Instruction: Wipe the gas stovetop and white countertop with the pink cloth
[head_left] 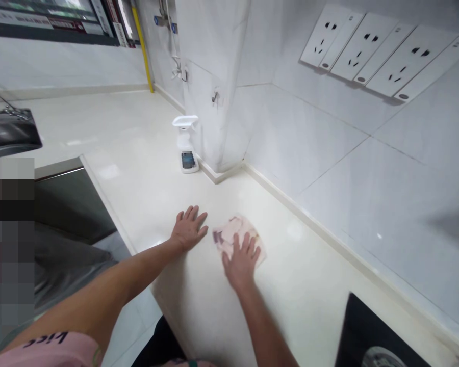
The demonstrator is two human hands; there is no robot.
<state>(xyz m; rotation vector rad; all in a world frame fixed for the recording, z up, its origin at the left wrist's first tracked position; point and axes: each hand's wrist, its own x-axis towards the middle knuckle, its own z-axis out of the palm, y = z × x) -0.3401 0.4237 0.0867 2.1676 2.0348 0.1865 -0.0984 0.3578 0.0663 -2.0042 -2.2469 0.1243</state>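
The cream table point(309, 285) runs from the foreground back towards the window, with a pale tiled wall point(329, 158) rising on the right. A black cooktop point(363, 336) cuts into the lower right corner, well apart from both hands; a metal sink point(11, 132) shows at the left edge. A row of wall sockets point(367, 48) sits high on the wall, so stray spray or a dripping cloth lifted that way would be a hazard.

The pink patterned cloth point(233, 224) lies on the table under the right hand point(241, 262), its far part uncovered and uneven. That grip is spread, fingers laid over the cloth and pinching nothing. With flat pressure alone holding it, I judge the cloth could bunch or slip out from beneath the fingers if pushed hard or if the surface is slick.

Beyond the hands, the white spray bottle point(184, 137) stands near the wall corner; a long forward sweep could knock it over. The left hand point(189, 228) is beside the cloth, apart from it, its grip spread and holding nothing. It appears to rest on the table, and leaning weight there could make it slide if the surface is wet.
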